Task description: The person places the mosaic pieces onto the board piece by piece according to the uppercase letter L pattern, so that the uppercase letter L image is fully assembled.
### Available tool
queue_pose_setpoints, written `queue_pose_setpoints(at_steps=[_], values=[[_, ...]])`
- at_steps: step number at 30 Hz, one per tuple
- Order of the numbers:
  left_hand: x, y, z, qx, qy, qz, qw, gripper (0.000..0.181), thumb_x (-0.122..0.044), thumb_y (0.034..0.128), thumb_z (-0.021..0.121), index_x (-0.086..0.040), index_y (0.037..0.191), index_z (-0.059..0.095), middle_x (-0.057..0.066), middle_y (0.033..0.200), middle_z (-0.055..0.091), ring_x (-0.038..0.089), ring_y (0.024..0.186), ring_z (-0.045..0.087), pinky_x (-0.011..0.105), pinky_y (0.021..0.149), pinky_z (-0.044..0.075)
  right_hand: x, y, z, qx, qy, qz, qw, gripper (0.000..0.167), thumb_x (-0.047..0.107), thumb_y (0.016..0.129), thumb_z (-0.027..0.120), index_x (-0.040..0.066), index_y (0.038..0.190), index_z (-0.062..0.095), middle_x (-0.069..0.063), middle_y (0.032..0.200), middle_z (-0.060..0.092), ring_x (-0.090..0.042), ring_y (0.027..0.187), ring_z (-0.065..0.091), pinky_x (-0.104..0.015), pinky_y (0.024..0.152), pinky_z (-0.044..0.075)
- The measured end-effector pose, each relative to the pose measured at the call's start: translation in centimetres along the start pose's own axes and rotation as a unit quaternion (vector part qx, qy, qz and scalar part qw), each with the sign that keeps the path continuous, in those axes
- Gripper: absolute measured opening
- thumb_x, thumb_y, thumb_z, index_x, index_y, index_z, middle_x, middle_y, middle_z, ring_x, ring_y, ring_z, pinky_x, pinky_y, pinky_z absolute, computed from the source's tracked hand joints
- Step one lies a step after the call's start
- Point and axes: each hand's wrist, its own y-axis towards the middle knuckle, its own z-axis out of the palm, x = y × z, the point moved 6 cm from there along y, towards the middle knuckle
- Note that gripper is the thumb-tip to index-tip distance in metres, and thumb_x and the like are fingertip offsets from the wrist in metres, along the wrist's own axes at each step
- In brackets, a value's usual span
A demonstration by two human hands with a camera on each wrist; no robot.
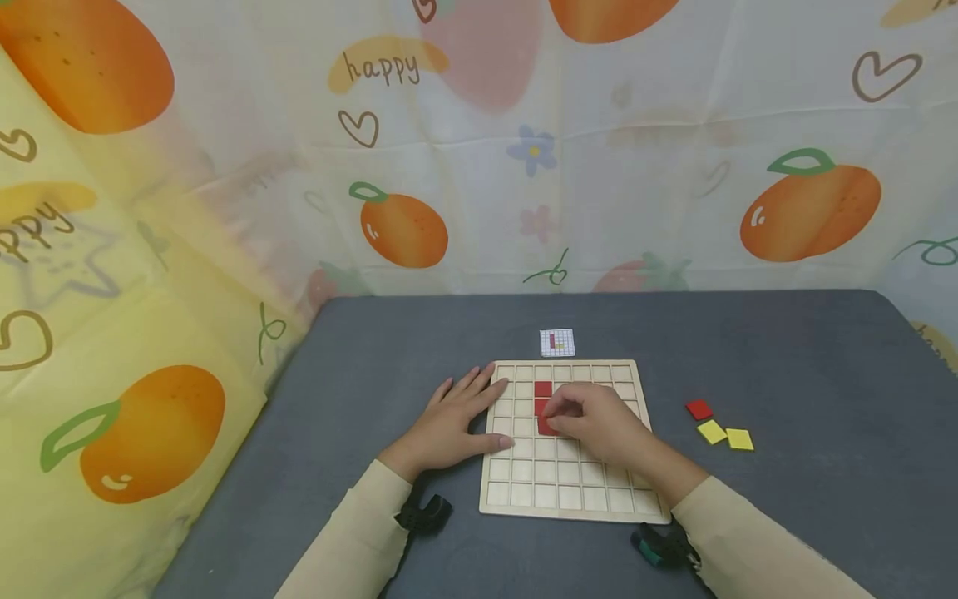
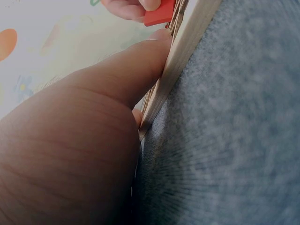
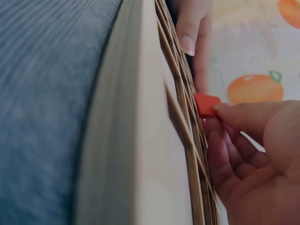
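Observation:
A wooden board [image 1: 575, 516] divided into small square cells lies on the table. Two red square tiles sit in one column of it, an upper one [image 1: 542, 389] and a lower one [image 1: 540, 407] partly behind my fingers. Between thumb and fingers my right hand [image 1: 602, 423] pinches another red tile [image 1: 546, 427], just below those two. The right wrist view shows this tile [image 3: 206, 105] tilted at the grid's surface, its far edge hidden. My left hand [image 1: 452, 423] rests at the board's left edge with fingers spread and thumb extended onto the frame.
Right of the board lie a loose red tile [image 1: 699, 409] and two yellow tiles, one tilted [image 1: 712, 432] and one nearer the right [image 1: 739, 439]. A small printed grid card [image 1: 557, 343] lies beyond the board. A fruit-patterned cloth [image 1: 479, 200] hangs behind the grey table [image 1: 404, 349].

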Motion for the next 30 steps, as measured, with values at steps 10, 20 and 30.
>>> queue_pose_setpoints(at_steps=[10,20,30], values=[[-0.17,-0.07,-0.22,0.006,-0.002,-0.006,1.0000,0.097,-0.074,0.0974,0.066,-0.026,0.174,0.031,-0.004,0.181,0.010,0.022,0.166,0.005,0.058,0.128,-0.001,0.24,-0.13,0.59,0.001,-0.002,0.000,1.0000,0.008,0.008,0.101,0.080,0.016,0.100,0.077,0.008,0.096,0.071,-0.012,0.090,0.066,-0.042,0.085,0.055],[-0.19,-0.05,-0.13,0.007,-0.002,-0.005,1.0000,0.097,-0.074,0.0978,0.066,-0.026,0.174,0.030,-0.005,0.181,0.009,0.021,0.166,0.004,0.058,0.128,-0.001,0.21,-0.07,0.66,-0.005,-0.043,-0.024,0.9988,0.007,0.007,0.099,0.082,0.013,0.103,0.081,0.004,0.101,0.065,-0.013,0.087,0.061,-0.037,0.080,0.054],[-0.24,-0.06,-0.12,0.008,0.000,-0.010,0.9999,0.097,-0.074,0.0980,0.065,-0.026,0.174,0.030,-0.005,0.181,0.010,0.021,0.166,0.004,0.058,0.129,-0.001,0.13,-0.17,0.67,0.006,-0.052,-0.033,0.9981,0.009,0.010,0.100,0.081,0.011,0.108,0.084,0.003,0.103,0.064,-0.015,0.088,0.057,-0.037,0.079,0.052]])
